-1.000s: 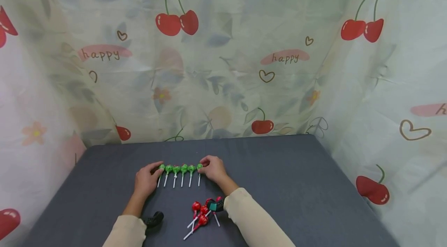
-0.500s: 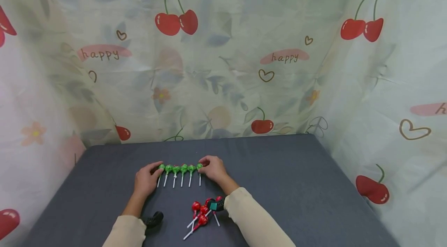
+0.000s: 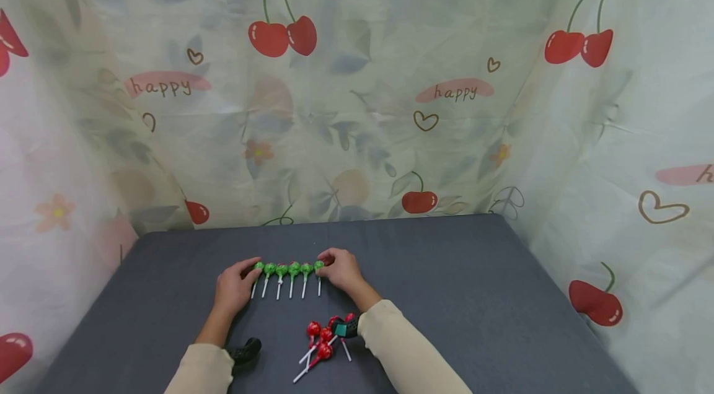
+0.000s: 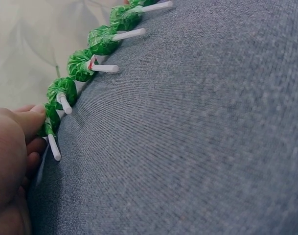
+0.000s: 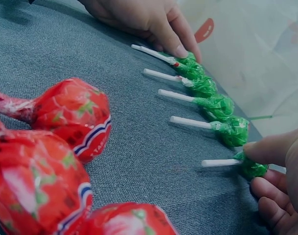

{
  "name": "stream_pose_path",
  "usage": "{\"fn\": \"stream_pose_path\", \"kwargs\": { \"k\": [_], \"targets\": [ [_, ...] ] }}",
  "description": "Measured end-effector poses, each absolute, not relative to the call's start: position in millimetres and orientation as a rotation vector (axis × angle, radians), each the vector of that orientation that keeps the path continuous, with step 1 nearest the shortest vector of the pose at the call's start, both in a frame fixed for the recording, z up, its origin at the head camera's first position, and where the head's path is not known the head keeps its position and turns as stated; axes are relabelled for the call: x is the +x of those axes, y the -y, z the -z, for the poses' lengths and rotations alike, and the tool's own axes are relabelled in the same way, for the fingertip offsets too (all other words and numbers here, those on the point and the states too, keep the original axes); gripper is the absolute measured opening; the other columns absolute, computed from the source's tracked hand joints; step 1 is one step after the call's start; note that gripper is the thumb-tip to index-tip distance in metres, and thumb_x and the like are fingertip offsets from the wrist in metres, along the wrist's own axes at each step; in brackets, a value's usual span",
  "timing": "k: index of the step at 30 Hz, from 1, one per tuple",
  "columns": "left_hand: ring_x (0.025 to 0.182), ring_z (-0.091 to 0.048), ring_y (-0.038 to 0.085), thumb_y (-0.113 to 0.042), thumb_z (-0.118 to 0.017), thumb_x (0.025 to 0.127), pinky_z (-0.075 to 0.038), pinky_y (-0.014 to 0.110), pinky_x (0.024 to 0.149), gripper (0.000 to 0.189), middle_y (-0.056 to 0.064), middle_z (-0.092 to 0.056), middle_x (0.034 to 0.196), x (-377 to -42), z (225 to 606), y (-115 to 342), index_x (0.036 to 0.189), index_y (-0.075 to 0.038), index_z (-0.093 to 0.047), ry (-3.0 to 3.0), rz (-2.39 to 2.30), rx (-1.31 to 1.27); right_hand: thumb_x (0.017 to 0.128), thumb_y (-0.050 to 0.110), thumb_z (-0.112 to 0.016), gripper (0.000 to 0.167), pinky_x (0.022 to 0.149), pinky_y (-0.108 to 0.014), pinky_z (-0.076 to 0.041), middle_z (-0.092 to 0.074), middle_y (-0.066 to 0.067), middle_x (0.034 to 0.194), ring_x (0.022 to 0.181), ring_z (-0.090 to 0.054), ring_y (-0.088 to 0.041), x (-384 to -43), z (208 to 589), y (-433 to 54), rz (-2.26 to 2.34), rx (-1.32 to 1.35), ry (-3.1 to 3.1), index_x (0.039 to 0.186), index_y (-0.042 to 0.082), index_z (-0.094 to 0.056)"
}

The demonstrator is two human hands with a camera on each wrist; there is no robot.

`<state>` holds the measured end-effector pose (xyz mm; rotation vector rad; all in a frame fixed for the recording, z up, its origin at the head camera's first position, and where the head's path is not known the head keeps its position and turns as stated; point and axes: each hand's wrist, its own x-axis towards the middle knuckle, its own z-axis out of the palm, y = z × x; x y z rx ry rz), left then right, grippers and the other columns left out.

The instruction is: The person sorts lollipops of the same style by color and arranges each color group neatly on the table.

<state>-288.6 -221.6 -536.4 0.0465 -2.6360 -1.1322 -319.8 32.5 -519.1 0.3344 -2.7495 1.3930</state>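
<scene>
Several green-wrapped lollipops (image 3: 294, 269) lie side by side in a row on the dark cloth, white sticks toward the person. At the row's left end, my left hand (image 3: 231, 290) pinches the end green lollipop (image 4: 51, 117) by its head, thumb on the near side. My right hand (image 3: 344, 271) holds the rightmost green lollipop (image 5: 255, 168) between thumb and fingers. That one sits slightly apart from its neighbour (image 5: 233, 131). Its stick points back over the cloth in the right wrist view.
A loose pile of red-wrapped lollipops (image 3: 324, 351) lies nearer the person, partly under the right wrist with its black strap (image 3: 350, 326). Another black wrist camera (image 3: 247, 350) is on the left wrist. Patterned curtains (image 3: 357, 103) enclose the table (image 3: 446, 295) at back and sides.
The stick of the rightmost green lollipop has swung very slightly to the right. Both hands stay at the two ends of the row, and the red pile is unchanged.
</scene>
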Motion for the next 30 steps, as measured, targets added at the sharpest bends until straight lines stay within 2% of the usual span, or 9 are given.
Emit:
{"fn": "stream_pose_path", "kwargs": {
  "k": [30],
  "targets": [
    [0.107, -0.058, 0.036, -0.016, -0.062, 0.096, -0.041, 0.053, 0.091, 0.033, 0.018, -0.066, 0.114, -290.6, 536.6, 223.0, 0.127, -0.006, -0.064, 2.642, 1.134, 0.047, 0.079, 0.011, -0.081, 0.020, 0.072, -0.031, -0.048, -0.064, 0.003, 0.084, 0.079, -0.059, -0.015, -319.8, 523.7, -30.9, -1.340, 0.317, 2.738, 0.096, 0.012, -0.073]
  ]
}}
